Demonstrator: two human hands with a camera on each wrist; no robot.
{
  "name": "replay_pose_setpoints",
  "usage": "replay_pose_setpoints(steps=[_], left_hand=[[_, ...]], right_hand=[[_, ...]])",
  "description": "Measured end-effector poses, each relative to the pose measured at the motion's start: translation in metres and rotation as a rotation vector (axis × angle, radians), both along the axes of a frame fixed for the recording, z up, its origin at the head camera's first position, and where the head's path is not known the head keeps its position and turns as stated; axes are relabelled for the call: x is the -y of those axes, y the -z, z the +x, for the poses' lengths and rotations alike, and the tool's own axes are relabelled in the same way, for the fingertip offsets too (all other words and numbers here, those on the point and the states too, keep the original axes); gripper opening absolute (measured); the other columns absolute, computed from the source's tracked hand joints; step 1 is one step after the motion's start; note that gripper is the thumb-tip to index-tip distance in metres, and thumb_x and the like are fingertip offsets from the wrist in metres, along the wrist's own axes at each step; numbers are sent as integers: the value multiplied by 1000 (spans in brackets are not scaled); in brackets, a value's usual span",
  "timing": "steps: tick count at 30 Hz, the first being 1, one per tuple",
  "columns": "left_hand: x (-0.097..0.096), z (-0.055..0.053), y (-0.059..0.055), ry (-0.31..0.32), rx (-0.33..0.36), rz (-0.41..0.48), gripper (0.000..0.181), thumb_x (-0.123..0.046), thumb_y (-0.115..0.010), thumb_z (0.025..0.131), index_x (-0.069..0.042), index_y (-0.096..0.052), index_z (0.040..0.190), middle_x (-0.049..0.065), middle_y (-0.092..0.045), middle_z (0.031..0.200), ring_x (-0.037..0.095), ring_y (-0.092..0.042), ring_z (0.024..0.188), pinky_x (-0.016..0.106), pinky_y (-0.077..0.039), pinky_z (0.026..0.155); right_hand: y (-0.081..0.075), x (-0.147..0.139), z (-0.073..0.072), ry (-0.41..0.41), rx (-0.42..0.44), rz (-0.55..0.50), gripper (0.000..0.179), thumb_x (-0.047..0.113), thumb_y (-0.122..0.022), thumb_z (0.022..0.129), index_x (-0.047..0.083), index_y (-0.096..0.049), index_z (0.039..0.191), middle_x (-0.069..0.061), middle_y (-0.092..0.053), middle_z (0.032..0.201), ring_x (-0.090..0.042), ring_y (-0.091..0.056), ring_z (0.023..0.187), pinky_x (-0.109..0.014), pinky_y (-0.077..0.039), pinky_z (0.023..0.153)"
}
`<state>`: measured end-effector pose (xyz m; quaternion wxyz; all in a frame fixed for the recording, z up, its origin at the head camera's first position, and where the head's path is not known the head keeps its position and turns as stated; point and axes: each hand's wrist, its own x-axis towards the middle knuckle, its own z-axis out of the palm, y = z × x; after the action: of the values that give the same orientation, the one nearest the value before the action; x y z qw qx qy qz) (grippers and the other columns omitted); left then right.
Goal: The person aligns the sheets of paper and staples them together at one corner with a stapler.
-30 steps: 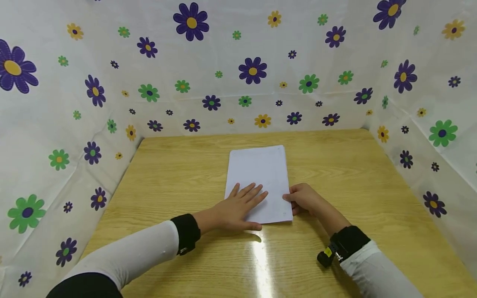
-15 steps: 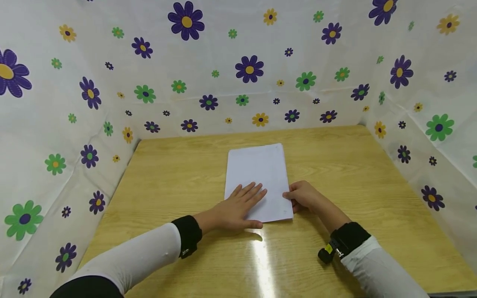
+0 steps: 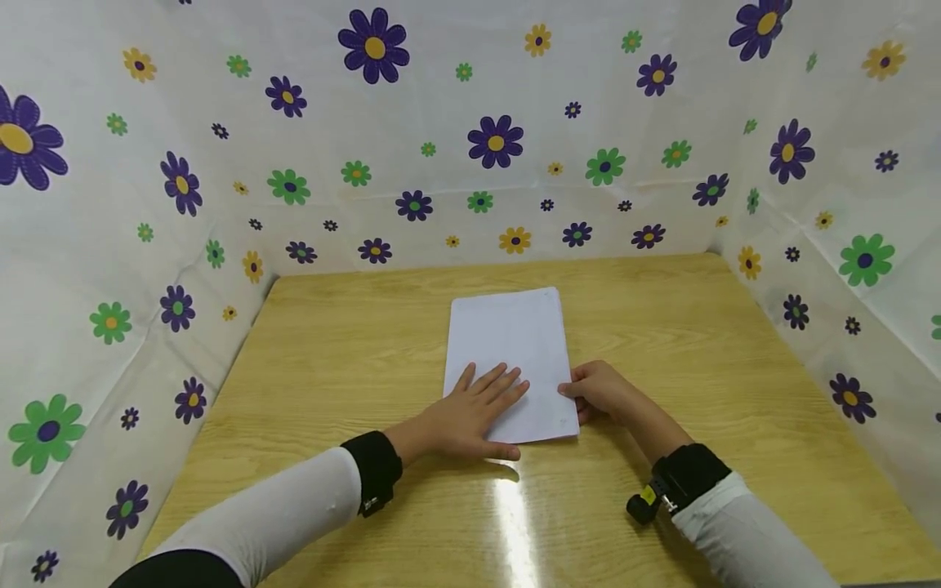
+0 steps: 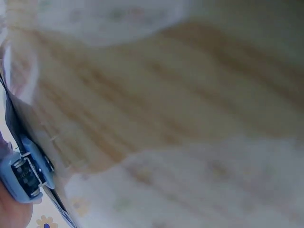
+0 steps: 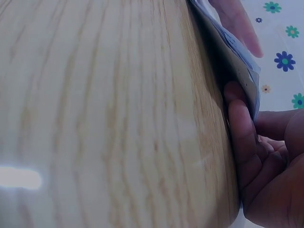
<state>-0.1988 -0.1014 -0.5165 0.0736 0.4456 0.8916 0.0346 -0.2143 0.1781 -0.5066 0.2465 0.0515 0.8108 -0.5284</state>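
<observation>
A stack of white paper sheets (image 3: pixel 507 331) lies on the wooden table. My left hand (image 3: pixel 470 415) rests flat on its lower left part, fingers spread and thumb reaching past the bottom edge. At the right edge, my right hand (image 3: pixel 599 390) pinches the stack, thumb above and fingers beneath. The right wrist view shows those fingers (image 5: pixel 243 123) under the slightly lifted paper edge (image 5: pixel 237 61), which has a brownish underside. In the left wrist view, a blue piece with metal parts (image 4: pixel 26 171) appears at the left edge; its kind is unclear.
The wooden table (image 3: pixel 353 343) has a glossy surface with a bright reflection near the front. White cloth (image 3: pixel 412 106) printed with flowers hangs behind and along both sides. Both wrists wear black bands, and a small black camera (image 3: pixel 643 508) hangs by the right one.
The head view shifts slightly up and down. Both hands and the paper stack keep their places relative to one another.
</observation>
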Motion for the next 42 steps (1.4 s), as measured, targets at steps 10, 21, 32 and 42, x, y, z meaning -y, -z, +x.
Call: replay_pose_setpoints(steps=[10,21,32,42], left_hand=[[0,6,11,11,-64,-42,105,-92,-23,86,-30,9,164,6,9,173,30,7,159,72,0,119],[12,7,-6,-36,-194,118,111,-95,-31,82,-24,-13,166,8,6,173,33,-7,159,71,1,119],[18,17,-15,-179,-171,304,72,-71,-60,91,-15,-61,136,6,-55,140,25,-54,127,46,-48,101],[26,49,-42,-512,34,27,48,-45,-71,92,-6,-60,117,8,-53,97,19,-49,75,33,-45,59]], right_hand=[[5,1,3,-5,15,-18,17,14,-66,100,-1,-65,93,-8,-70,74,-16,-66,58,-30,-58,55],[-2,7,-3,-27,3,-12,18,16,-66,100,-1,-65,91,-8,-71,74,-15,-67,59,-29,-58,55],[2,0,0,-19,10,-31,18,14,-65,101,-1,-63,90,-8,-71,76,-16,-68,61,-29,-58,55],[0,-2,1,-26,-6,-38,18,13,-64,102,-3,-64,95,-8,-71,77,-16,-68,63,-30,-59,56]])
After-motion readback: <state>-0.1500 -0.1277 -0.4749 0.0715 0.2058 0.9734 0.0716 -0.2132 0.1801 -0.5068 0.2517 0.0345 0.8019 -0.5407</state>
